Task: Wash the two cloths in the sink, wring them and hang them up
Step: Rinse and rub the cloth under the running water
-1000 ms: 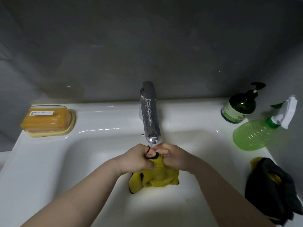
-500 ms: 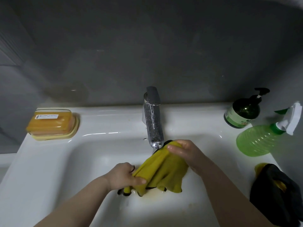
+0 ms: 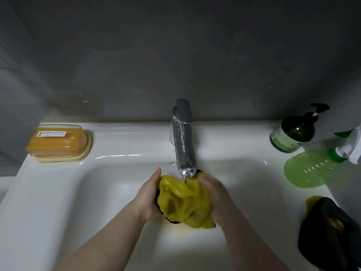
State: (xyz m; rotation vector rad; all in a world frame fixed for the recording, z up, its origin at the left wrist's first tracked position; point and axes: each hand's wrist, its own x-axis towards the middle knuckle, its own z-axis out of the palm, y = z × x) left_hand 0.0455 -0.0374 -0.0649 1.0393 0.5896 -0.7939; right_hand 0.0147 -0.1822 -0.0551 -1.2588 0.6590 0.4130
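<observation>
A wet yellow cloth (image 3: 184,204) with a dark edge is bunched over the white sink (image 3: 82,192) basin, right under the chrome tap (image 3: 183,141), from which a thin stream runs onto it. My left hand (image 3: 149,196) holds its left side with the thumb up along the cloth. My right hand (image 3: 214,194) grips the right side, fingers curled into the fabric. A second cloth (image 3: 330,233), dark with yellow showing, lies crumpled on the sink's right ledge.
An orange soap box (image 3: 58,142) sits on the left ledge. A dark green pump bottle (image 3: 295,132) and a green spray bottle (image 3: 314,167) stand at the right rear. A grey wall rises behind the sink.
The cloth was stretched out between my hands half a second ago. Both hands have come together, gathering it into a bunch directly under the tap's stream.
</observation>
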